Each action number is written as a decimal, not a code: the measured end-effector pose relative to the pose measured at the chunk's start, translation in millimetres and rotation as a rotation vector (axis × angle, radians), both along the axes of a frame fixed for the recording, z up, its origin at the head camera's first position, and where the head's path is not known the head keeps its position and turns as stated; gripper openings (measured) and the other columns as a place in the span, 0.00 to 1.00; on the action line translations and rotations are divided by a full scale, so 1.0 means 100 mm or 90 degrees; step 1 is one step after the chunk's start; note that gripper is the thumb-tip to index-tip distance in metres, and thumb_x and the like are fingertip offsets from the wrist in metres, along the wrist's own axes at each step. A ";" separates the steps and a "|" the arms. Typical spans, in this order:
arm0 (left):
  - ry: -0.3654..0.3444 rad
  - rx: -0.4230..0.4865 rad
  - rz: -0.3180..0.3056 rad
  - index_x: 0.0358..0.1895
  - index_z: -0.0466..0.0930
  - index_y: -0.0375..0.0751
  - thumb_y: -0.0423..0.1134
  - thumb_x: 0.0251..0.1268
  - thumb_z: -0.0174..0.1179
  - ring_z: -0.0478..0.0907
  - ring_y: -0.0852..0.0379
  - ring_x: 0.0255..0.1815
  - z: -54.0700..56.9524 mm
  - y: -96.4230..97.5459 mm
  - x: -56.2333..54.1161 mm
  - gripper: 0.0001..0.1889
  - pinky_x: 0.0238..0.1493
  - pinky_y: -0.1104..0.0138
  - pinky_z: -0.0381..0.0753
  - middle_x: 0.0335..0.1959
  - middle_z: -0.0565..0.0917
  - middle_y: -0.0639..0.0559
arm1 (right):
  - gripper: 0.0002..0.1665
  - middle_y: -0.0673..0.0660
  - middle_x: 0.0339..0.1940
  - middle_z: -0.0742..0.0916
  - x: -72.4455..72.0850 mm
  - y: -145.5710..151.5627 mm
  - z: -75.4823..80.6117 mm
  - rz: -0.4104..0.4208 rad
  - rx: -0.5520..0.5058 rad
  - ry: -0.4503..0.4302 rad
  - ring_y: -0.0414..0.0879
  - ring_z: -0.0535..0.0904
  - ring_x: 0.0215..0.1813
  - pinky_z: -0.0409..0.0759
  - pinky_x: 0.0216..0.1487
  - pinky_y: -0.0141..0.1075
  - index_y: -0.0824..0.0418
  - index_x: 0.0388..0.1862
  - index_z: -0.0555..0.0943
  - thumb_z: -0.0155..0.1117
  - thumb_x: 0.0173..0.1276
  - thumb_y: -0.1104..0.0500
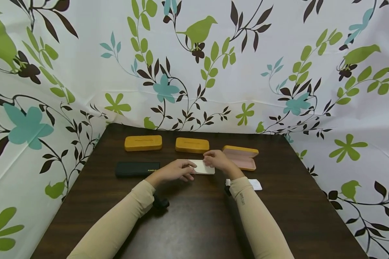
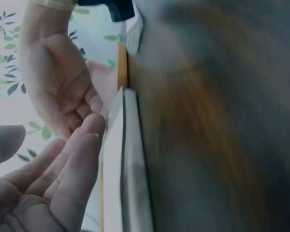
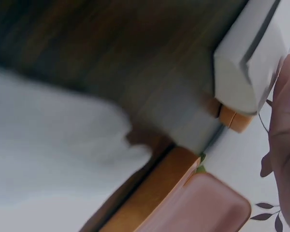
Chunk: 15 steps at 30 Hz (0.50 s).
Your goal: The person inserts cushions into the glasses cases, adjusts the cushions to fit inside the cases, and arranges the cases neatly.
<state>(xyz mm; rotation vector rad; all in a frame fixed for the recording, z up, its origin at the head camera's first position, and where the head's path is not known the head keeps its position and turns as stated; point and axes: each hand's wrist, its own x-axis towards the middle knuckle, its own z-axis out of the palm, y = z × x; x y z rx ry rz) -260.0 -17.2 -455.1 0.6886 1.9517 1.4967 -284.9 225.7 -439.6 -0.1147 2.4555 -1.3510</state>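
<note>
A white glasses case [image 1: 202,167] lies on the dark table between my two hands, its lid seam showing along the side in the left wrist view. My left hand [image 1: 176,170] is over its left end, fingers loosely extended along the lid. At the opposite end, my right hand [image 1: 221,161] hovers with fingers gently bent, right at the case's edge. From the right wrist, the rounded end of the white case [image 3: 237,82] appears beside the fingers [image 3: 286,125]. Neither hand grips anything.
Two closed yellow cases [image 1: 143,143] stand along the back; an open yellow case [image 1: 241,158] with pink lining sits behind my right hand. A black case [image 1: 137,169] with gold lettering is at left. White cloth [image 1: 255,184] lies by my right wrist. Patterned fabric [image 1: 194,72] hangs behind.
</note>
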 end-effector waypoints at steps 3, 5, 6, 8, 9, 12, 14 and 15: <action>-0.033 0.013 -0.005 0.70 0.68 0.27 0.40 0.84 0.47 0.85 0.45 0.51 -0.06 0.12 0.04 0.23 0.52 0.53 0.85 0.59 0.80 0.31 | 0.24 0.65 0.55 0.86 0.04 0.10 -0.01 -0.001 -0.005 -0.003 0.56 0.84 0.55 0.82 0.57 0.48 0.71 0.70 0.72 0.52 0.82 0.59; -0.051 0.012 0.000 0.69 0.69 0.27 0.40 0.83 0.48 0.85 0.46 0.52 -0.10 0.20 0.06 0.22 0.53 0.54 0.84 0.59 0.81 0.33 | 0.24 0.65 0.56 0.86 0.06 0.16 -0.01 0.001 -0.008 -0.003 0.56 0.84 0.55 0.82 0.58 0.49 0.72 0.70 0.72 0.52 0.82 0.59; -0.054 0.005 0.003 0.69 0.70 0.28 0.41 0.83 0.49 0.85 0.46 0.52 -0.11 0.24 0.07 0.22 0.53 0.55 0.84 0.58 0.82 0.34 | 0.25 0.66 0.56 0.86 0.07 0.18 -0.01 0.005 -0.009 -0.004 0.56 0.84 0.55 0.81 0.58 0.50 0.73 0.70 0.71 0.51 0.83 0.59; -0.062 -0.007 0.012 0.68 0.72 0.29 0.41 0.82 0.51 0.84 0.47 0.54 -0.14 0.30 0.08 0.22 0.55 0.55 0.83 0.58 0.82 0.37 | 0.25 0.66 0.55 0.86 0.08 0.23 -0.01 0.013 -0.008 0.000 0.56 0.84 0.54 0.82 0.57 0.50 0.73 0.70 0.71 0.51 0.83 0.59; -0.068 -0.013 0.018 0.67 0.72 0.29 0.41 0.81 0.52 0.84 0.47 0.54 -0.15 0.34 0.09 0.22 0.55 0.54 0.83 0.58 0.82 0.38 | 0.25 0.66 0.55 0.86 0.09 0.25 -0.01 0.015 -0.007 0.004 0.56 0.84 0.53 0.82 0.57 0.50 0.74 0.70 0.71 0.51 0.83 0.59; -0.086 -0.024 0.027 0.67 0.73 0.29 0.41 0.79 0.54 0.83 0.47 0.56 -0.19 0.41 0.11 0.22 0.57 0.54 0.82 0.60 0.81 0.40 | 0.25 0.65 0.53 0.86 0.10 0.30 -0.02 0.021 0.003 0.010 0.55 0.85 0.52 0.83 0.54 0.48 0.74 0.69 0.72 0.51 0.82 0.59; -0.114 -0.016 0.028 0.68 0.71 0.29 0.41 0.80 0.53 0.82 0.46 0.58 -0.21 0.44 0.13 0.23 0.58 0.53 0.81 0.62 0.79 0.38 | 0.24 0.65 0.51 0.87 0.10 0.34 -0.03 0.024 0.015 0.017 0.54 0.85 0.50 0.83 0.52 0.46 0.74 0.68 0.72 0.52 0.82 0.60; -0.128 -0.010 0.029 0.69 0.70 0.28 0.41 0.80 0.53 0.81 0.45 0.59 -0.22 0.46 0.14 0.23 0.59 0.53 0.80 0.64 0.78 0.38 | 0.24 0.65 0.50 0.87 0.11 0.35 -0.03 0.026 0.022 0.019 0.54 0.85 0.50 0.84 0.52 0.46 0.74 0.68 0.73 0.52 0.82 0.60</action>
